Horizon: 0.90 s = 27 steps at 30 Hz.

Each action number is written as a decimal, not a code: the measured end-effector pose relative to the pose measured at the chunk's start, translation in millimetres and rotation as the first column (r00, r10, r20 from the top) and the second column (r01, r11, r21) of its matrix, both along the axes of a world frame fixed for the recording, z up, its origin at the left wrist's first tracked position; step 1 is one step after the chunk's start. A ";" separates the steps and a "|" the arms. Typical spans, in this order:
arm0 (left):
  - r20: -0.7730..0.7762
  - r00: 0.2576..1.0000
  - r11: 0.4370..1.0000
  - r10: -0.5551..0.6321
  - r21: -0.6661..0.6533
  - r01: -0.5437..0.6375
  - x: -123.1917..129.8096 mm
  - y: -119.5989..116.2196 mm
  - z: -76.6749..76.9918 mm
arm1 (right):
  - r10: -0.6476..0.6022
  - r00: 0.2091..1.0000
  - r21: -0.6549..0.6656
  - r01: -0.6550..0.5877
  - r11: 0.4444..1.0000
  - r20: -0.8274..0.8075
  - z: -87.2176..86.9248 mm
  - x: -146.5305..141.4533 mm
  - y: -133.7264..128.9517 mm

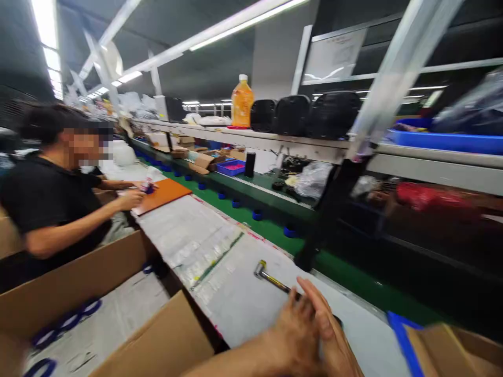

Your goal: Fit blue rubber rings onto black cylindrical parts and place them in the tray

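Two bare hands are held close together over the white table, by a hammer.
The left hand [296,332] is blurred and its fingers are seen a bit bent; what is in its palm cannot be told. The right hand [329,331] is held flat beside it, with its fingers kept straight. The hammer [275,281] is laid on the table [243,298], its head pointed away, and part of its handle is hidden by the hands; whether it is touched cannot be told. A brown box [157,343] is seen on the left, with blue rings [70,320] in it. Past it, a small thing [148,186] is held by a person [55,201] over an orange board [167,195]. A blue bin [403,337] is seen on the right.
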<state>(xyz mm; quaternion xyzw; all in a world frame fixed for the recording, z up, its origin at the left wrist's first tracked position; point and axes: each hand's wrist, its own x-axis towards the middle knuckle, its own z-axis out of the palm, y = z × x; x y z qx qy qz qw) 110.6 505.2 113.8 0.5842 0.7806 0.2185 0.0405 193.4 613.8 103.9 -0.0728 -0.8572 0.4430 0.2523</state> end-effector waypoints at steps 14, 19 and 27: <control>0.457 0.704 0.636 0.543 0.324 -0.701 -61.2 -61.9 -8.8 | -0.018 0.971 0.543 -0.118 0.832 0.239 35.2 -11.7 -7.0; 0.523 0.615 0.536 0.590 0.316 -0.783 -71.4 -95.2 -14.4 | -0.089 0.981 0.657 -0.045 0.753 0.170 25.9 -32.2 -34.6; 0.483 0.701 0.590 0.525 0.387 -0.709 -66.6 -84.5 -3.9 | -0.125 0.954 0.599 -0.067 0.798 0.273 -6.3 -32.7 -24.2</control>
